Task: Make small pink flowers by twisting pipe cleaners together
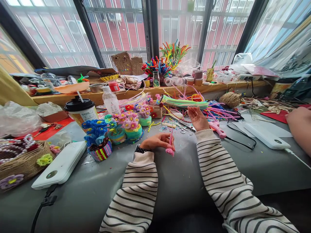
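Observation:
Between the fingers of my left hand (pixel 157 141) is a pink pipe-cleaner flower (pixel 170 151), its head hanging low and its stem pointing up. My right hand (pixel 197 118) is raised over the table with the palm showing and the fingers stretched, holding nothing. Close by it lie a pink glue gun (pixel 217 129) and a pair of scissors (pixel 184 128). Beyond my hands is a pile of pipe cleaners (pixel 186 102). Left of my left hand stand small pots of pipe-cleaner flowers, one blue (pixel 97 129) and one pink (pixel 130 120).
White power banks (pixel 62 165) lie at left and right. A lidded drink cup (pixel 81 110) and a clear bottle (pixel 110 100) stand behind the pots. A basket with beads (pixel 29 165) is at far left. At the right edge another person's hand (pixel 300 123) rests near red paper (pixel 277 116).

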Demonstrator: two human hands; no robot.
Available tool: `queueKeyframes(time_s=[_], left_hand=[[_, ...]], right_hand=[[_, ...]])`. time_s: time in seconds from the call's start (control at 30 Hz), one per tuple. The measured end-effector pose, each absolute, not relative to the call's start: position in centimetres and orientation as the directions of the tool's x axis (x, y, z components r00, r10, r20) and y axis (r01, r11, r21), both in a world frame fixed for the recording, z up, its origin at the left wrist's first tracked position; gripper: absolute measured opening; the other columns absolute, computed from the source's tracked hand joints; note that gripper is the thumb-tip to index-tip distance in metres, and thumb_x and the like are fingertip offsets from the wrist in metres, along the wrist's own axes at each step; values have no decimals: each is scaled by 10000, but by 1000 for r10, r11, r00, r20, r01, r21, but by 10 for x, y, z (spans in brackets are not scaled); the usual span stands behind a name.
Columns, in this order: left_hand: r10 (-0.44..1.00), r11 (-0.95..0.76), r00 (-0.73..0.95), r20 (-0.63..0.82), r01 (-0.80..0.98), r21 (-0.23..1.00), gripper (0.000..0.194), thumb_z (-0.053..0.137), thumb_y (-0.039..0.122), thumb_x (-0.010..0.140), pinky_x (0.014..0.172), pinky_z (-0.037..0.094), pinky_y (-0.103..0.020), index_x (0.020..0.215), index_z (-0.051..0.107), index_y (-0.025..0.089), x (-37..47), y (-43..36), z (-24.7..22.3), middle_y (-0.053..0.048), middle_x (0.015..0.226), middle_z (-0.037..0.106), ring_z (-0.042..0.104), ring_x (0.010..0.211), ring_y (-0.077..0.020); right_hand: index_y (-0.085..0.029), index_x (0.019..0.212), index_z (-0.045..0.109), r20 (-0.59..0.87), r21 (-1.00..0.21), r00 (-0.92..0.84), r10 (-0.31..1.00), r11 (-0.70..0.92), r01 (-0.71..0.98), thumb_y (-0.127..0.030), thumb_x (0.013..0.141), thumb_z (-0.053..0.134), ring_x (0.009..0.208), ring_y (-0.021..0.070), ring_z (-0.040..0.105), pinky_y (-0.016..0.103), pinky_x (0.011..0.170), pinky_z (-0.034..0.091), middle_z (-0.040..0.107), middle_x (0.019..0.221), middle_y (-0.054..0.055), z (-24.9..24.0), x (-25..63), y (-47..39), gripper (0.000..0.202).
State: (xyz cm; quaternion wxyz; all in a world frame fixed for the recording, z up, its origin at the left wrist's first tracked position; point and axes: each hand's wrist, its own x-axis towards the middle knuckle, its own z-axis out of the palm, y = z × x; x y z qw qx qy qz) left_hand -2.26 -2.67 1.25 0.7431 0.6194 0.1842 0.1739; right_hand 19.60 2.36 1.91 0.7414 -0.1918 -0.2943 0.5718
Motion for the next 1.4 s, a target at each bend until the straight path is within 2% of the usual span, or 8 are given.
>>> queueKeyframes(time_s=[0.17, 0.37, 0.6, 0.7, 0.97, 1.17, 1.3, 1.4], left_hand=[[858, 92, 503, 101, -345, 934, 250, 679, 185, 553, 609, 432, -187, 724, 502, 139, -17, -19, 14, -4, 692, 625, 579, 610, -80], [975, 131, 219, -32, -454, 881, 225, 686, 151, 531, 651, 447, -174, 645, 493, 128, -17, -7, 7, 9, 674, 616, 581, 634, -66], [994, 81, 105, -30, -530, 844, 229, 686, 153, 532, 696, 452, -187, 612, 471, 139, -19, -4, 6, -3, 685, 628, 595, 681, -79], [996, 74, 90, -30, -535, 841, 237, 689, 158, 526, 688, 455, -182, 613, 469, 141, -19, -3, 6, 2, 674, 625, 596, 675, -77], [996, 59, 87, -15, -535, 843, 233, 686, 161, 529, 685, 456, -175, 612, 469, 142, -18, -4, 5, 6, 674, 624, 599, 687, -79], [996, 68, 92, -23, -531, 845, 239, 686, 153, 524, 680, 455, -176, 615, 466, 140, -17, -5, 6, 10, 670, 623, 598, 668, -76], [995, 71, 97, -22, -535, 842, 242, 686, 161, 530, 701, 451, -189, 623, 463, 145, -18, -4, 5, 5, 686, 628, 600, 700, -88], [995, 64, 94, -15, -536, 842, 231, 682, 161, 539, 706, 448, -193, 628, 469, 145, -18, -3, 4, 1, 691, 627, 598, 698, -87]], right_hand=[[-183, 582, 627, 313, -818, 182, 932, 362, -447, -327, 510, 705, 749, 109, 567, 275, 767, 444, 621, 738, -7, 13, 185, 24, 180], [-181, 556, 638, 475, -871, 234, 848, 491, -15, -348, 534, 674, 731, 121, 539, 282, 759, 402, 603, 691, 2, 1, 175, 26, 172], [-193, 758, 660, 346, -928, 88, 934, 355, -114, -434, 628, 564, 662, 115, 565, 261, 656, 440, 652, 822, 21, 1, 169, 19, 290], [-188, 770, 660, 350, -936, 71, 934, 351, -4, -432, 616, 569, 699, 135, 581, 257, 653, 445, 657, 820, 21, 3, 168, 17, 302], [-175, 669, 662, 466, -573, -133, 875, 413, 708, -233, 700, 513, 739, 179, 578, 302, 710, 428, 657, 734, 54, -10, 164, 24, 162], [-149, 965, 580, 605, -449, -216, 766, 552, 702, 25, 569, 376, 998, 186, 484, 342, 881, 357, 562, 1040, 78, -12, 159, 24, 478], [-141, 821, 580, 632, -595, 10, 775, 476, 648, -72, 645, 388, 648, 134, 550, 284, 659, 443, 572, 890, 83, -5, 159, 14, 269], [-147, 963, 512, 585, -717, 207, 784, 382, 583, -236, 739, 404, 459, 115, 485, 269, 539, 423, 555, 617, 18, -1, 159, 6, 264]])
